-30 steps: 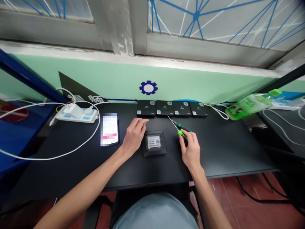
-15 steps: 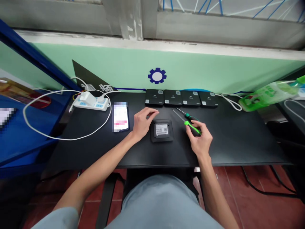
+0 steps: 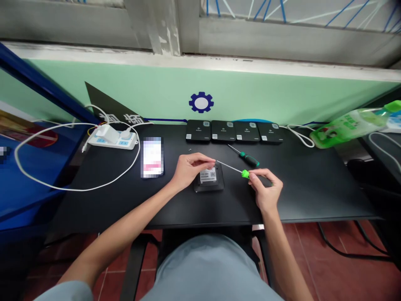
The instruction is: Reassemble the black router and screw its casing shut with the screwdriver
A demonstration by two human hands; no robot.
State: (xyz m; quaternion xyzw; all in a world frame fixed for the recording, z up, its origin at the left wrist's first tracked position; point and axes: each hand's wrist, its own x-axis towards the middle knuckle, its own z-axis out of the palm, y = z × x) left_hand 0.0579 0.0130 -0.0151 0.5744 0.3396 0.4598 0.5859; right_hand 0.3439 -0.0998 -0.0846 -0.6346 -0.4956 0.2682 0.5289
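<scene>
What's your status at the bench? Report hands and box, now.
Left hand at black box, label up. Right hand pinching green screwdriver, tip at box's far edge. Second screwdriver lying beyond. Nothing blocking.

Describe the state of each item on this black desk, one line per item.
Black square plastic device: label side up, left hand at its edge.
Green-handled screwdriver: held in right hand, tip toward device.
Black-and-green screwdriver: lying on desk.
Four black rectangular boxes: flat, side by side.
White power strip: white plugs inserted.
Smartphone: flat, screen lit.
Green plastic bottle: on its side.

The right hand (image 3: 266, 188) pinches a green screwdriver (image 3: 245, 174), its tip at a black device's (image 3: 208, 179) corner, where the left hand (image 3: 189, 169) rests.
</scene>
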